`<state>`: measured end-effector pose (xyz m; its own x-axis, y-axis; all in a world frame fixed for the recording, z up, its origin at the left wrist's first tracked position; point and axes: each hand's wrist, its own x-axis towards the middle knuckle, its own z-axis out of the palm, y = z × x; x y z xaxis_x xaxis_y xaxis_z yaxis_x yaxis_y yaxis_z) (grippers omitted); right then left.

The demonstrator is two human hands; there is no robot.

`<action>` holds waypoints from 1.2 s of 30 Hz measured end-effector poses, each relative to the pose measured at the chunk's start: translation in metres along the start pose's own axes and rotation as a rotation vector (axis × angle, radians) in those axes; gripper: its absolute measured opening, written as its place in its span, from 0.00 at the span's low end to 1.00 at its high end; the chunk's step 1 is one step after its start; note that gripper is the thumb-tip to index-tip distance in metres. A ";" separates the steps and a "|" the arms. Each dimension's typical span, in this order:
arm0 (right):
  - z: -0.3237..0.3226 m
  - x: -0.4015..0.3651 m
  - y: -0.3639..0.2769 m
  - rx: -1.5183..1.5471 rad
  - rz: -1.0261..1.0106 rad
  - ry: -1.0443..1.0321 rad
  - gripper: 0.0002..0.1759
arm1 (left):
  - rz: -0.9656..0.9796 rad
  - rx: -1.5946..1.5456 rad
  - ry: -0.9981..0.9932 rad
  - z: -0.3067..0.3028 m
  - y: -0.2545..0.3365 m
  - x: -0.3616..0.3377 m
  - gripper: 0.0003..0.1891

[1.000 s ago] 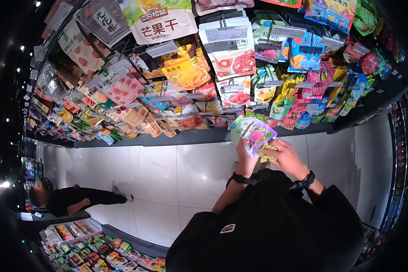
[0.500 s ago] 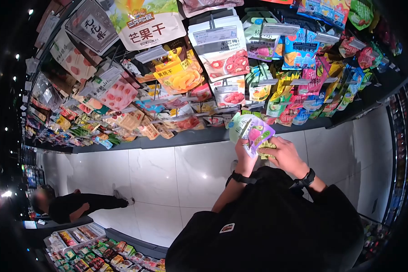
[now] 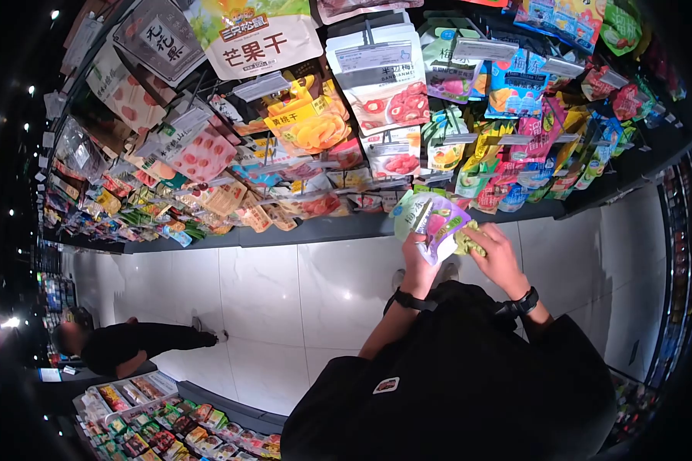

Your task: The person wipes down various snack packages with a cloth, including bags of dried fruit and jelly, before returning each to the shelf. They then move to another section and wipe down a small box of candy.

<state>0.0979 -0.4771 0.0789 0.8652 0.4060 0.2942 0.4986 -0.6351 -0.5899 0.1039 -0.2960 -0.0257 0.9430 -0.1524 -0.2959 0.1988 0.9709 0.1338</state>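
My left hand [image 3: 420, 263] is closed on the lower edge of a green-and-purple snack pouch [image 3: 437, 223] with fruit printed on its front. The pouch is held tilted, in front of the hanging goods. My right hand [image 3: 501, 255] is closed on a crumpled yellow-green cloth [image 3: 467, 238] at the pouch's right edge. Part of the cloth is hidden behind the pouch and my fingers. A similar green-and-purple pouch [image 3: 455, 77] hangs on the rack above.
Ahead, a wide rack holds many hanging snack bags, among them a yellow peach bag [image 3: 307, 115] and a white plum bag [image 3: 380, 84]. A person in black [image 3: 123, 346] stands at the left. A low display of packets [image 3: 181, 430] is at the lower left, beside the tiled floor [image 3: 261, 307].
My right hand has shifted a little to the right with the cloth, showing more of it beside the pouch. The pouch has turned slightly. The person at the left has changed posture slightly.
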 end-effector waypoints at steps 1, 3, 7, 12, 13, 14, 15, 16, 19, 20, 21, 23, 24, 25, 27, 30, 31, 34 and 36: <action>0.002 0.002 0.003 0.001 0.000 -0.002 0.27 | 0.001 -0.001 0.002 0.005 -0.001 -0.002 0.24; 0.001 0.005 0.005 0.031 0.038 0.056 0.26 | 0.067 0.139 0.025 0.010 -0.006 -0.002 0.24; -0.005 0.002 -0.009 0.309 -0.031 -0.249 0.24 | -0.002 0.160 -0.020 0.003 0.003 0.002 0.28; -0.020 -0.002 0.015 0.544 0.339 0.301 0.17 | -0.199 0.282 0.004 -0.003 0.021 -0.004 0.29; -0.024 0.005 0.015 0.578 0.397 0.455 0.18 | -0.231 0.340 0.065 0.000 0.021 -0.003 0.29; -0.024 0.008 0.020 0.573 0.398 0.462 0.18 | -0.253 0.332 0.042 -0.003 0.020 -0.001 0.28; -0.020 0.010 0.026 0.588 0.397 0.453 0.19 | -0.257 0.332 0.038 -0.007 0.017 0.001 0.28; -0.015 0.012 0.032 0.605 0.395 0.441 0.20 | -0.274 0.386 0.009 -0.011 0.015 0.003 0.26; 0.003 0.019 0.046 0.650 0.477 0.321 0.20 | -0.303 0.479 -0.048 -0.006 0.010 0.002 0.23; 0.007 0.017 0.047 0.652 0.477 0.324 0.20 | -0.265 0.499 -0.066 -0.001 0.005 0.001 0.23; 0.011 0.016 0.046 0.778 0.553 0.187 0.20 | -0.225 0.519 -0.087 0.004 0.003 0.002 0.23; 0.012 0.011 0.044 0.901 0.624 0.042 0.19 | -0.192 0.512 -0.081 0.006 0.003 0.006 0.23; 0.009 0.008 0.043 0.960 0.676 -0.035 0.19 | -0.139 0.513 -0.050 0.009 0.005 0.008 0.23; 0.006 0.004 0.041 1.019 0.730 -0.114 0.18 | -0.087 0.514 -0.017 0.011 0.006 0.009 0.23; -0.002 -0.001 0.034 0.996 0.729 -0.155 0.18 | -0.033 0.513 0.017 0.012 0.008 0.011 0.23; -0.008 -0.003 0.032 0.950 0.713 -0.239 0.17 | -0.099 0.585 -0.006 0.010 0.012 0.013 0.23; -0.007 -0.003 0.036 0.977 0.722 -0.190 0.16 | -0.097 0.585 -0.001 0.009 0.014 0.013 0.23; 0.000 -0.001 0.051 1.015 0.734 -0.055 0.15 | -0.277 0.787 -0.169 0.003 0.018 0.016 0.25; 0.001 0.006 0.058 1.033 0.721 0.075 0.15 | -0.299 0.820 -0.222 0.012 0.018 0.012 0.24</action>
<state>0.1323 -0.5107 0.0458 0.9406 0.1225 -0.3166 -0.3311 0.1257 -0.9352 0.1216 -0.2826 -0.0148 0.8341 -0.4926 -0.2483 0.4922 0.4611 0.7383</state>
